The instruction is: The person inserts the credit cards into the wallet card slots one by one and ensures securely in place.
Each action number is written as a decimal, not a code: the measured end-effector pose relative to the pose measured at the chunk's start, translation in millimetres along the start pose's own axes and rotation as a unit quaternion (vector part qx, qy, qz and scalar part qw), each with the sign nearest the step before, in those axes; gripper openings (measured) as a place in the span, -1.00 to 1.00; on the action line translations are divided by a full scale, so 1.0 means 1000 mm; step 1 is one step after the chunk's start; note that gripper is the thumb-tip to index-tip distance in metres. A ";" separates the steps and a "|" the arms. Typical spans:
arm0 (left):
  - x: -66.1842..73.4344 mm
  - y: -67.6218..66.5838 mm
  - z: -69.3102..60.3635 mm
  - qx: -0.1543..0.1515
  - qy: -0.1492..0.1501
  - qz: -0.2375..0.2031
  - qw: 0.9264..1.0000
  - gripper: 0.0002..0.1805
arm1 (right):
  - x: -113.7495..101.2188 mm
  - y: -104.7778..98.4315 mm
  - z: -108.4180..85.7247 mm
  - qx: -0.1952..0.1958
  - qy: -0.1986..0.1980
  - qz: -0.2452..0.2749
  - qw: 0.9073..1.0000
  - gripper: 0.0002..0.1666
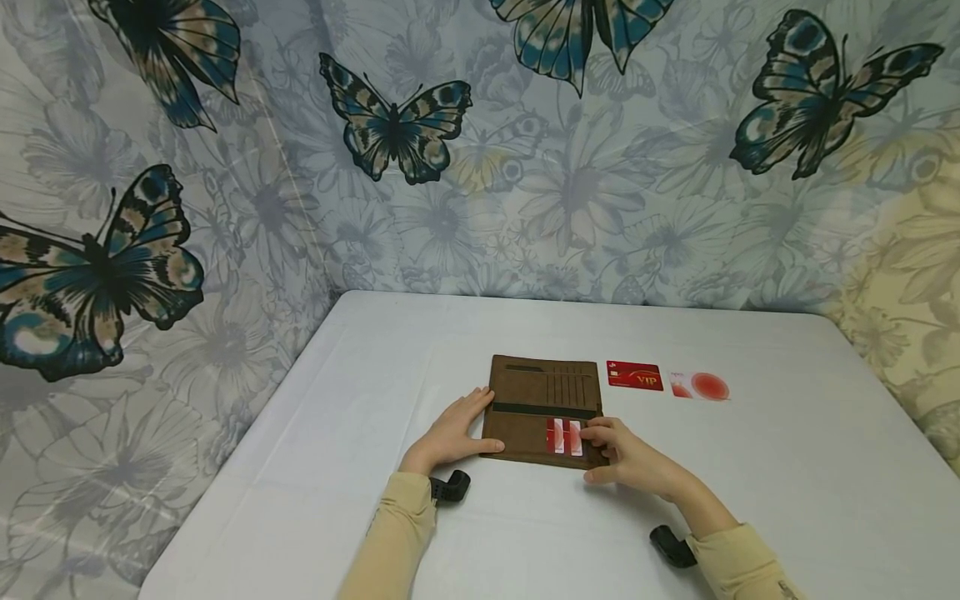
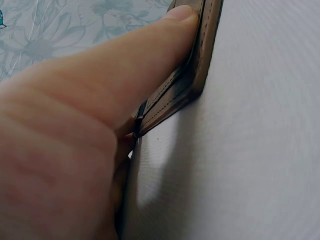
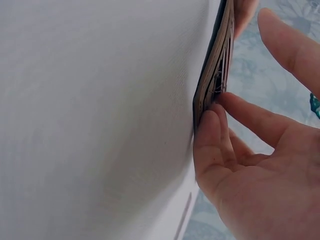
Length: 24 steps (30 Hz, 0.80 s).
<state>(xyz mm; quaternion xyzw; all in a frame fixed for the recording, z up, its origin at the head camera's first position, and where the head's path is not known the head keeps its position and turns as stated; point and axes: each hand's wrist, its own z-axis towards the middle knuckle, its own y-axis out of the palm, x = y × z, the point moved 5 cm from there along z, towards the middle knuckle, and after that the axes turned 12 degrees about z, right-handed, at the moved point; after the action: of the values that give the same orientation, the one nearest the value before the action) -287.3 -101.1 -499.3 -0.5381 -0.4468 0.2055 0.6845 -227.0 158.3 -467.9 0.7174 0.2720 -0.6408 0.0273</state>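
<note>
A brown wallet (image 1: 517,433) lies spread flat on the white table. My left hand (image 1: 450,429) holds its left side, the thumb (image 2: 150,45) pressing on the lower panel and the other fingers at the edge. Two red-and-white cards (image 1: 555,435) sit in slots of the lower right panel. At the wallet's right edge is my right hand (image 1: 633,457); its fingertips (image 3: 207,125) touch the edge near those cards, while the thumb (image 3: 285,47) stands apart. The upper panel has several card slots (image 1: 570,387) and a dark band crosses the fold.
Right of the wallet lie a red VIP card (image 1: 634,376) and a pale card with a red circle (image 1: 700,386), side by side on the white table (image 1: 787,467). Butterfly-patterned cloth (image 1: 450,233) hangs behind and to the left. Each wrist wears a black camera (image 1: 450,487).
</note>
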 end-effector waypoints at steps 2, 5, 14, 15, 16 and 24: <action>0.000 0.000 0.000 0.000 -0.001 0.001 1.000 -0.03 | 0.001 0.000 0.001 0.001 0.002 0.000 1.000 -0.19; 0.000 0.001 0.001 0.000 -0.002 0.002 1.000 -0.03 | 0.001 0.002 0.001 0.002 0.008 -0.003 1.000 -0.18; -0.001 0.001 0.001 -0.002 -0.004 0.004 1.000 -0.03 | -0.006 0.006 -0.003 -0.006 0.008 -0.019 1.000 -0.18; 0.000 0.001 0.001 -0.002 -0.003 0.004 1.000 -0.03 | -0.007 0.006 -0.003 -0.008 0.007 -0.020 1.000 -0.17; 0.000 0.001 0.001 -0.001 -0.002 0.003 1.000 -0.03 | -0.007 0.006 -0.003 -0.008 0.007 -0.021 1.000 -0.16; 0.000 0.000 0.000 0.000 -0.002 0.001 1.000 -0.03 | -0.006 0.007 -0.001 0.000 -0.003 -0.039 0.999 -0.16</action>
<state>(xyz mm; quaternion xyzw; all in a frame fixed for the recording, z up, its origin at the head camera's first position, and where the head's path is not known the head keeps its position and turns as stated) -287.0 -101.2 -499.0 -0.5381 -0.4475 0.2070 0.6836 -223.3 151.0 -463.7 0.7041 0.2995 -0.6438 0.0033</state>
